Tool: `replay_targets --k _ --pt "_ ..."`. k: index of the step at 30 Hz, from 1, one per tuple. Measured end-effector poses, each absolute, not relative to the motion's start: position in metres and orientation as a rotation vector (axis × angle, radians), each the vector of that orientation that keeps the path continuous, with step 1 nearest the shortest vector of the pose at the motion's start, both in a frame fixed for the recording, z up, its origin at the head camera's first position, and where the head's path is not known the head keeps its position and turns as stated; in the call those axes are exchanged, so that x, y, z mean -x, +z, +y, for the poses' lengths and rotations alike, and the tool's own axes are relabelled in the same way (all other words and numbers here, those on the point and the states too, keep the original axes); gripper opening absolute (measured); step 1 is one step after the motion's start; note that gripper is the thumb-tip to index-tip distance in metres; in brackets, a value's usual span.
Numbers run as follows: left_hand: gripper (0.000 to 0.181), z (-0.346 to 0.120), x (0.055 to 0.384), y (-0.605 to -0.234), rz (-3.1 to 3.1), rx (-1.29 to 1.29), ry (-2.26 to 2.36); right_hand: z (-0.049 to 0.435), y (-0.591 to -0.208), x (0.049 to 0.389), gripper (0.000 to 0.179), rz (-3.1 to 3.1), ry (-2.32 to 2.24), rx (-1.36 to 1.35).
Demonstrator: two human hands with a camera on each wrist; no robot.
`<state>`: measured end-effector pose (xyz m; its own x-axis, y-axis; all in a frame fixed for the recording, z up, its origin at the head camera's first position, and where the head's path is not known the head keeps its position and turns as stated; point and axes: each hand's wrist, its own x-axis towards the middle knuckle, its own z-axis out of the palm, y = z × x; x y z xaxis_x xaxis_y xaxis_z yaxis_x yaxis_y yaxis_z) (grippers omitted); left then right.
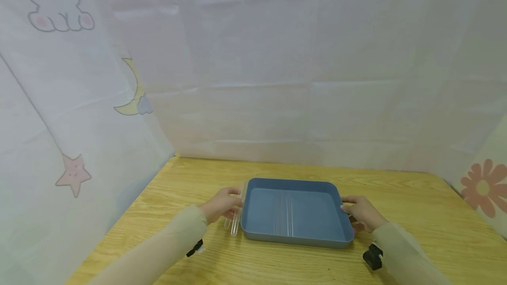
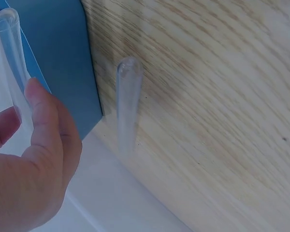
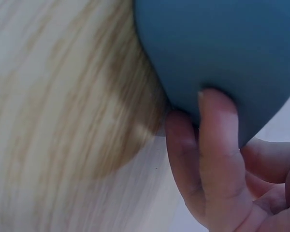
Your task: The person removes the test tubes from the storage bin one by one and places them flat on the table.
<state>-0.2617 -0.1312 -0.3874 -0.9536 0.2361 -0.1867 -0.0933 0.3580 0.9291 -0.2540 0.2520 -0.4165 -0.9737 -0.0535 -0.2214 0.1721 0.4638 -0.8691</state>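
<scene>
A shallow blue rectangular tray (image 1: 295,241) sits on the wooden table. Inside it, near the middle, lie clear tubes (image 1: 291,219) side by side, faint against the blue. Just off the tray's left side, my left hand (image 1: 222,206) pinches a clear round-ended test tube (image 2: 10,53) between thumb and fingers. Another clear test tube (image 2: 129,104) lies on the table beside the tray, below that hand. My right hand (image 1: 363,214) grips the tray's right side, with fingers (image 3: 220,130) against the outer wall and the thumb at the rim.
The light wooden table (image 1: 198,175) extends around the tray on all sides. A pale cloth backdrop (image 1: 253,78) with printed cartoon shapes stands behind and to both sides. Each wrist carries a small black device (image 1: 373,257).
</scene>
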Motion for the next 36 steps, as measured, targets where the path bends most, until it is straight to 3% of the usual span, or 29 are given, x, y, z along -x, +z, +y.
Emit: replay_targets --k 36 --pt "0.052 -0.164 0.272 -0.397 2.412 0.022 1.552 0.251 -0.416 0.253 0.046 2.5 -1.523 -0.132"
